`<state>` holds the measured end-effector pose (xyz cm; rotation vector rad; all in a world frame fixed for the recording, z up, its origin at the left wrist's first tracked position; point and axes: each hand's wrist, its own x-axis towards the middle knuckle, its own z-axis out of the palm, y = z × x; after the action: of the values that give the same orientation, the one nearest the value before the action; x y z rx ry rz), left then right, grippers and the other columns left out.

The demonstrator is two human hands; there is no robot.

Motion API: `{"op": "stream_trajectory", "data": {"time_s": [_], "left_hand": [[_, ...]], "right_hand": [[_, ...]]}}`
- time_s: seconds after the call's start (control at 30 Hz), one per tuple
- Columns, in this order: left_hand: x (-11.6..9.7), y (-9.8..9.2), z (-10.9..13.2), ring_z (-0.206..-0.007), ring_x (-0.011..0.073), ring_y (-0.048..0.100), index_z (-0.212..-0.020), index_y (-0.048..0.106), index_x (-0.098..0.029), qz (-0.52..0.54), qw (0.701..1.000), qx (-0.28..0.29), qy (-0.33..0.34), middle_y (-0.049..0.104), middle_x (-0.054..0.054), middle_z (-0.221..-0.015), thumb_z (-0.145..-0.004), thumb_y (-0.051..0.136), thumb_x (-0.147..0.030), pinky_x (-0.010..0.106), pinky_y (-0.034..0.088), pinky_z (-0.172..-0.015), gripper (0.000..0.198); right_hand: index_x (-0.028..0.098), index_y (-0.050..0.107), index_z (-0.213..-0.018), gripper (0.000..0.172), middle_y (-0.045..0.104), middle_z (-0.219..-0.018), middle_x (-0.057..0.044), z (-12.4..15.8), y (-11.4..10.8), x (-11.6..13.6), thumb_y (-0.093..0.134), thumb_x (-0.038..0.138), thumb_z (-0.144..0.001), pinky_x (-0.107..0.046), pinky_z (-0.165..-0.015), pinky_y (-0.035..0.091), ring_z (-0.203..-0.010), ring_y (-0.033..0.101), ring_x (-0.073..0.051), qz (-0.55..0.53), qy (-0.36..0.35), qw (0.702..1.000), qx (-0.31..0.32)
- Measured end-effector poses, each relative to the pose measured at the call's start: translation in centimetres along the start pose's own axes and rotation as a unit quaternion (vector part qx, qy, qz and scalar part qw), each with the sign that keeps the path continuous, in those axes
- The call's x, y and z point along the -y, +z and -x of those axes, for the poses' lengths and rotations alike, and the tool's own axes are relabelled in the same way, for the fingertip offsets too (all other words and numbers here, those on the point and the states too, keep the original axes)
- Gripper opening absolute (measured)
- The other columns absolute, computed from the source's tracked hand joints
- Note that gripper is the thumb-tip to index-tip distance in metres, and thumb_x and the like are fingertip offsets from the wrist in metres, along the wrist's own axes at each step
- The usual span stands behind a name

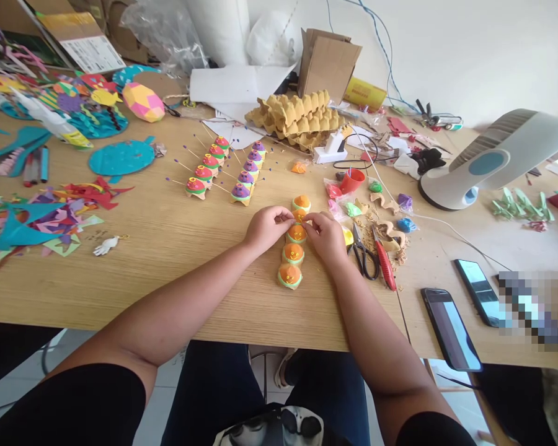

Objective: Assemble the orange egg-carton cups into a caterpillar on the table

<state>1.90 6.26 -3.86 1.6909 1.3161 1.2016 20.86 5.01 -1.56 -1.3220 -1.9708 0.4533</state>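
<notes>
In front of me lies an egg-carton strip [290,275] with several orange bumps, green rims and small yellow faces. My left hand [270,227] comes from the left, its thumb and forefinger pinched at the second bump from the far end. From the other side my right hand [325,235] pinches close to the same bump, fingertips almost meeting the left ones. Whatever is between the fingers is too small to make out. Farther back stand a red-and-green strip [209,162] and a purple strip [246,176], both with pins sticking out sideways.
Scissors [363,253] and a red cutter [385,263] lie right of my right hand, near clay bags and a red cup [352,181]. A white fan [474,167] and phones [451,328] are farther right. Egg trays [292,121] are behind; paper scraps [37,217] lie left.
</notes>
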Motion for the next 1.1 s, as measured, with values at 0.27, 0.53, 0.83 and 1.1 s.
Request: {"op": "stream_trajectory", "data": {"time_s": [0.27, 0.53, 0.83, 1.1], "left_hand": [[-0.17, 0.04, 0.09, -0.076, 0.0171, 0.068, -0.084, 0.073, -0.02, 0.001, 1.0, 0.005, -0.011, 0.076, 0.002, -0.083, -0.081, 0.072, -0.033, 0.028, 0.052, -0.069, 0.013], [-0.17, 0.05, 0.09, -0.076, 0.0172, 0.068, -0.084, 0.073, -0.02, 0.003, 1.0, 0.004, -0.008, 0.076, 0.002, -0.084, -0.081, 0.073, -0.032, 0.028, 0.052, -0.07, 0.012], [-0.28, -0.07, 0.14, -0.076, 0.0171, 0.068, -0.084, 0.073, -0.02, 0.001, 1.0, 0.005, -0.008, 0.076, 0.002, -0.083, -0.081, 0.072, -0.032, 0.028, 0.052, -0.07, 0.012], [-0.36, -0.16, 0.17, -0.076, 0.0162, 0.067, -0.084, 0.073, -0.019, 0.004, 1.0, 0.007, -0.007, 0.075, 0.002, -0.083, -0.081, 0.071, -0.031, 0.027, 0.052, -0.07, 0.012]], "right_hand": [[0.021, 0.074, -0.096, 0.013, 0.06, -0.081, -0.004, -0.14, 0.11, 0.38, 0.063, 0.024, -0.09, -0.03, -0.07, 0.044, -0.07, 0.054, -0.018, 0.029, -0.001, 1.0, 0.002], [0.021, 0.075, -0.096, 0.015, 0.06, -0.078, -0.004, -0.11, 0.18, 0.44, 0.062, 0.025, -0.092, -0.03, -0.071, 0.044, -0.072, 0.055, -0.019, 0.029, -0.007, 1.0, -0.002], [0.021, 0.074, -0.091, 0.012, 0.055, -0.071, -0.001, -0.17, 0.15, 0.02, 0.064, 0.027, -0.089, -0.029, -0.067, 0.041, -0.067, 0.051, -0.017, -0.025, 0.013, 1.0, 0.008], [0.018, 0.073, -0.087, 0.017, 0.048, -0.062, 0.004, -0.21, -0.06, 0.16, 0.067, 0.033, -0.083, -0.028, -0.058, 0.034, -0.057, 0.04, -0.012, -0.13, 0.105, 0.986, 0.024]]}}
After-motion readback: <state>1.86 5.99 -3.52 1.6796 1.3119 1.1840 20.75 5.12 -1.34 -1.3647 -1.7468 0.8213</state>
